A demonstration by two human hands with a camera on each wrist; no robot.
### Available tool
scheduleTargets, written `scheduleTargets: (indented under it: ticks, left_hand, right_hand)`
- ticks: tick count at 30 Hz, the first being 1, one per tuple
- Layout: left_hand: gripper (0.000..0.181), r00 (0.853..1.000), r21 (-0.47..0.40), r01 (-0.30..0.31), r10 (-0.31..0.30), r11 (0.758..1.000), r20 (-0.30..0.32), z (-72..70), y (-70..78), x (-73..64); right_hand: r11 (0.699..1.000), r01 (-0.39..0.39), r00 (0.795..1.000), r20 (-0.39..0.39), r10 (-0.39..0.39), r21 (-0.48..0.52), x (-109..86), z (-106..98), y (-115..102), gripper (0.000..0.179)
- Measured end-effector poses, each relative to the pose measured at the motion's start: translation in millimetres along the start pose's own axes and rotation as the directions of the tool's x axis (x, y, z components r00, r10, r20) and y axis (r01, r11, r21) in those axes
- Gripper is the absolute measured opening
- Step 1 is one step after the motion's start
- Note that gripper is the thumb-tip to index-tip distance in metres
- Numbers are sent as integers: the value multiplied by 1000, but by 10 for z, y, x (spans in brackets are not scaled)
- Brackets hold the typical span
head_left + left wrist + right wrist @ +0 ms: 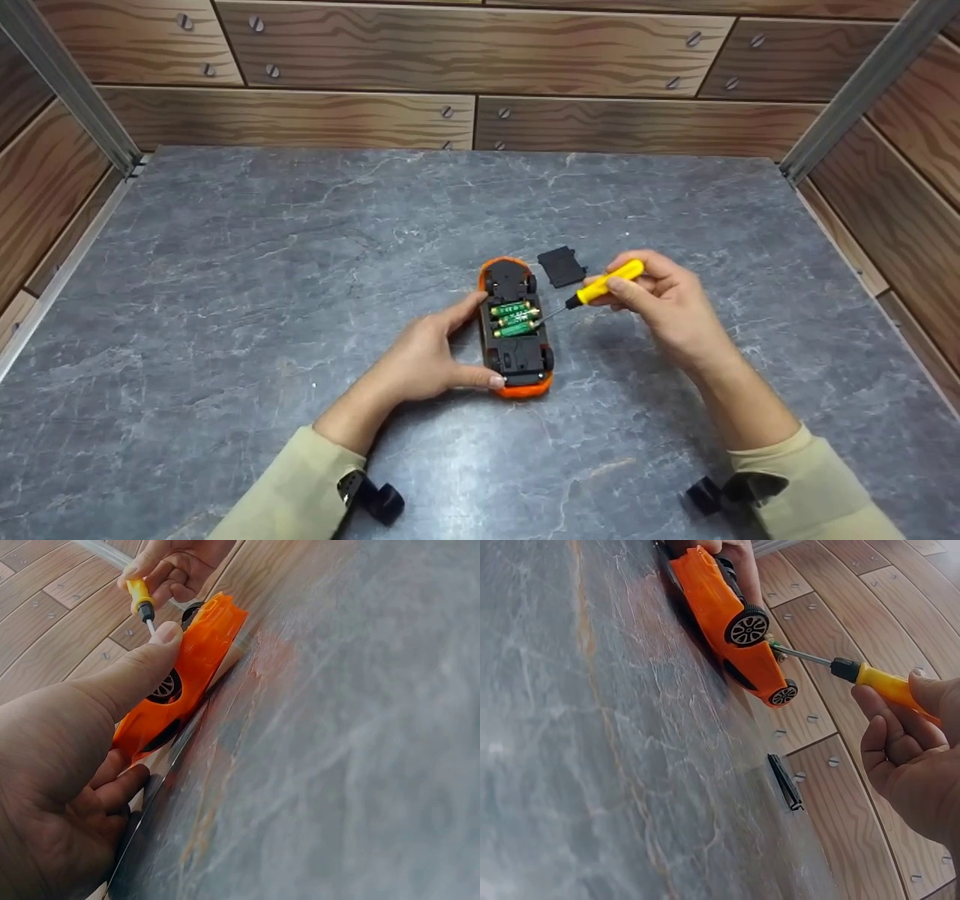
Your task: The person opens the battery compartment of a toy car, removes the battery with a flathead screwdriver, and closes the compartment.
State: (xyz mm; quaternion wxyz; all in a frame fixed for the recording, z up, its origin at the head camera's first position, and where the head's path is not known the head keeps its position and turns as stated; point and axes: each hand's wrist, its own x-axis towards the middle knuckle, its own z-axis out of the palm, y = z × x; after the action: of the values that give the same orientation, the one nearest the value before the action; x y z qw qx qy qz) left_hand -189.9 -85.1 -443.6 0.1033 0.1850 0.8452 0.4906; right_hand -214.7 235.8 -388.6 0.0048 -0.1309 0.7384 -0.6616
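Observation:
An orange toy car [525, 390] lies upside down on the table, its black underside facing up. Three green batteries [514, 320] sit in its uncovered battery compartment. My left hand [420, 356] grips the car along its left side, thumb at the near end and fingers at the far part. In my right hand [675, 307] a screwdriver [611, 283] with a yellow handle is pinched between thumb and fingers. Its metal tip reaches the right end of the nearest battery. In the right wrist view the screwdriver shaft [802, 655] points into the car's underside.
The black battery cover [562, 266] lies on the table just right of the car's far end. A grey marbled tabletop [300, 247] spreads around, with wood-patterned walls [480, 52] at the back and sides. Black wrist cameras [384, 502] are strapped over both sleeves.

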Motion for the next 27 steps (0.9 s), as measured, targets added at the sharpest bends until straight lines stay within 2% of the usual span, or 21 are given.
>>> scheduleTargets:
  ticks: [5,10,18,27]
  left_hand:
    - [122,1000,-2,0,0,1000,2,-10,8,-3]
    - [121,1000,-2,-7,7,1000,2,-9,1,6]
    - [120,1000,3,-13,13,1000,1,-6,-2,16]
    - [118,1000,4,-12,12,1000,-2,-7,0,5]
  right_hand:
    - [1000,8,1000,10,-8,14,10,-8,2,14]
    - [1000,5,1000,-7,-4,28,21,-38,-1,19]
    - [989,62,998,-35,-58,132,41,-141,-20,15]
    - [986,67,988,-145,-45,154,148,-288,-47,16]
